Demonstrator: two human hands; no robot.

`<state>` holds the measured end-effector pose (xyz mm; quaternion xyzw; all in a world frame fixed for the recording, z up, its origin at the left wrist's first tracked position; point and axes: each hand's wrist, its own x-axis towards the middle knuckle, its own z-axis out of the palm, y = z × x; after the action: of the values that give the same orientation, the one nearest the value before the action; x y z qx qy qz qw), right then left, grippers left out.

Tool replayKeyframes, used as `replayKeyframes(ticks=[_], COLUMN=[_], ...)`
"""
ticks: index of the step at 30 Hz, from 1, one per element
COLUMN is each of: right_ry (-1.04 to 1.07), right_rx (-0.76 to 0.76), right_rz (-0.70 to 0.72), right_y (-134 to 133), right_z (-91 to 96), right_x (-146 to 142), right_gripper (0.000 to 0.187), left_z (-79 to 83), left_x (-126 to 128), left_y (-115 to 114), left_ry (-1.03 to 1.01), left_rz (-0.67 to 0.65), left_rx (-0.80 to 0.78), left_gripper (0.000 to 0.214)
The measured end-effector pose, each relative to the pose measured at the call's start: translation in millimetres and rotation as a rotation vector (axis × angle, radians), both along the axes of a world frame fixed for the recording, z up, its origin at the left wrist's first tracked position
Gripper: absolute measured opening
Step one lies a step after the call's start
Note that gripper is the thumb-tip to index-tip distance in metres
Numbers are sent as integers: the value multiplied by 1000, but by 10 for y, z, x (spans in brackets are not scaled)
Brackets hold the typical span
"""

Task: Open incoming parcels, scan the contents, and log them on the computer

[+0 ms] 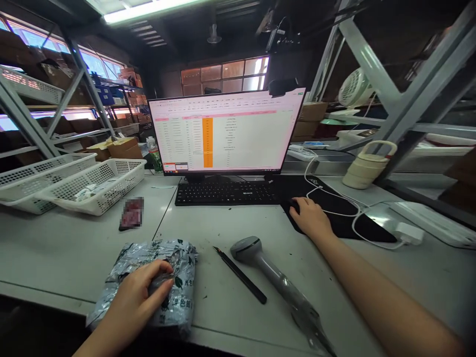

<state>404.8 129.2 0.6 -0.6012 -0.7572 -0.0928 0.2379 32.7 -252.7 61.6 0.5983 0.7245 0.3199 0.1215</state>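
Observation:
My left hand (139,295) rests on a crumpled grey plastic parcel bag (178,270) with green print at the near desk edge, fingers curled and pinching its film. My right hand (310,218) lies curved over a black computer mouse (294,204) on a dark mouse pad (349,218). Between the hands lie a black pen (240,275) and a grey handheld barcode scanner (267,270), flat on the desk. A black keyboard (226,193) sits before a monitor (226,134) showing a spreadsheet with an orange column.
Two white mesh baskets (111,171) stand at the left, one holding small items. A dark phone-like object (132,213) lies near them. A white cable runs to a plug (407,232) at the right. Tape rolls (366,168), a fan (357,87) and metal shelving surround the desk.

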Motion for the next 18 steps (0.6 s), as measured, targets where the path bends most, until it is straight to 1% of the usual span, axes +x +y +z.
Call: replayKeyframes(ticks=[5, 8, 11, 15, 18], right_ry=[-5, -3, 4, 6, 17], right_rx=[-2, -15, -34, -43, -59], right_rz=[14, 18, 19, 87, 61], right_y=[57, 67, 64, 70, 88], right_z=[-35, -30, -15, 0, -4], right_x=[18, 19, 29, 51, 48], right_gripper=[46, 46, 46, 49, 49], left_z=[107, 142, 143, 127, 119], left_x=[64, 80, 80, 81, 85], left_y=[-5, -11, -10, -10, -19], left_ry=[-36, -53, -61, -73, -77], left_rz=[-6, -9, -16, -14, 4], left_rx=[-53, -83, -104, -118, -108], left_gripper=[25, 25, 24, 21, 20])
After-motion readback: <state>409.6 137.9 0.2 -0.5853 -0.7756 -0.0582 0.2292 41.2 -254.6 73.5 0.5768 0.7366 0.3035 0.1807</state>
